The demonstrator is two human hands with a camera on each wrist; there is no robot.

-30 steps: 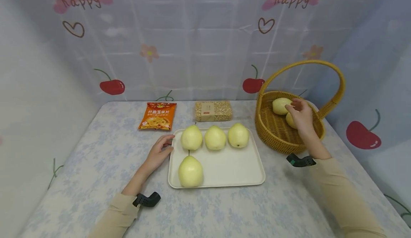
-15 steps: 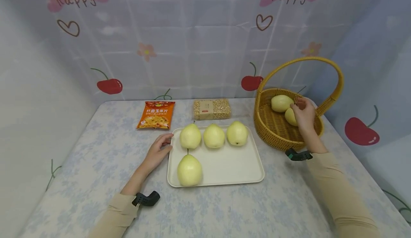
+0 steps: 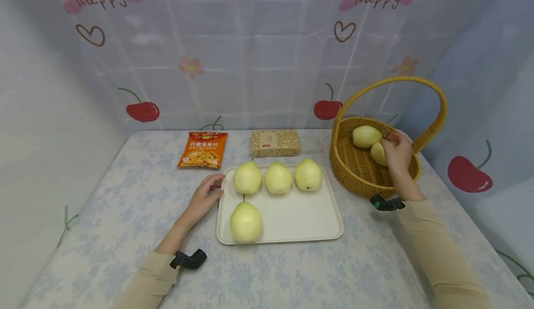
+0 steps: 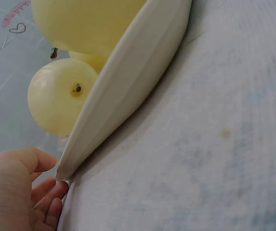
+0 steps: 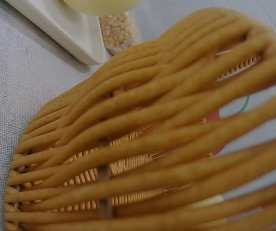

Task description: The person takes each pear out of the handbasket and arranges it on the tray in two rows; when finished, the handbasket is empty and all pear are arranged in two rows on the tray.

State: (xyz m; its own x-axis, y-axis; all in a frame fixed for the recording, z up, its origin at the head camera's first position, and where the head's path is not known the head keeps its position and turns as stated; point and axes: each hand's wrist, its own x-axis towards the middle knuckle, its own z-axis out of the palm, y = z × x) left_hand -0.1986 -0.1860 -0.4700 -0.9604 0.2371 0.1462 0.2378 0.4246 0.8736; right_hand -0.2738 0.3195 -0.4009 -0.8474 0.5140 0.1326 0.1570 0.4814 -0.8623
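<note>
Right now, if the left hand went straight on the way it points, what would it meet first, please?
Probably the tray, right beside the left hand, perhaps touching it; the nearest pear would likely come next.

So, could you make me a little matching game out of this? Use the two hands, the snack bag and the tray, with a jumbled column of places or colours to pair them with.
Things:
1. Right hand
2. Snack bag
3. Left hand
4. Tray

Places or colours:
A. At the tray's left edge in the head view
B. Off-white, with four pears on it
C. At a pear inside the basket
D. Mostly orange

Right pairs: 1-C, 2-D, 3-A, 4-B
</note>
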